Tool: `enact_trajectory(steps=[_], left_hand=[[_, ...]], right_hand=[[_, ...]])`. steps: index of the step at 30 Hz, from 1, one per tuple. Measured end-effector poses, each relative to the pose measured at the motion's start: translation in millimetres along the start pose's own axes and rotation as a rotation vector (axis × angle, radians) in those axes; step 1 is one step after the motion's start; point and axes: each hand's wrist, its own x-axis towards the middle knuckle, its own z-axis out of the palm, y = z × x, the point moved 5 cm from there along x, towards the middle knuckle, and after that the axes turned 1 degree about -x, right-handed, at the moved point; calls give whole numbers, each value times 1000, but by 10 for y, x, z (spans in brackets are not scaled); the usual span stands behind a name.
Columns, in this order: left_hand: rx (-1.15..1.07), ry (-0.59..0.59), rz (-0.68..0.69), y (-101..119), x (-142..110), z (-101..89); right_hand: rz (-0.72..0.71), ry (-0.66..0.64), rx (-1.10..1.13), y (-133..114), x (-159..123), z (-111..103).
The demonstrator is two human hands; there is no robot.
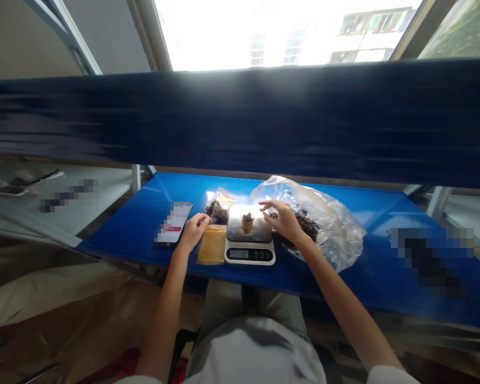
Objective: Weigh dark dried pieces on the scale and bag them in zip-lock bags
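A kitchen scale [249, 250] stands on the blue table, its display lit. On its platform sits a small tan cup [247, 224] holding dark dried pieces [247, 217]. My right hand [283, 220] hovers at the scale's right edge, thumb and fingers apart, with nothing visible between them. Under and beside that hand, a large clear plastic bag [336, 229] lies spread with a heap of dark dried pieces [304, 226]. My left hand [194, 230] rests left of the scale, fingers curled together by a stack of yellowish zip bags [212, 245]; anything inside them is hidden.
A filled zip bag [220, 207] lies behind my left hand. Left of it is a phone [172, 226] with a lit screen. A blue panel [240, 117] runs along the back below the window. A blurred dark item [432, 261] lies at the right.
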Motion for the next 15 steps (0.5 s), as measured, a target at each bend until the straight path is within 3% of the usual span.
enact_trajectory(steps=[9,15], left_hand=[[17,19,22,13,-20,4],[48,60,72,74,-56,-25]], right_hand=[[156,256,-25,237,-100,-222],[194,286,-27,328,-117,-221]])
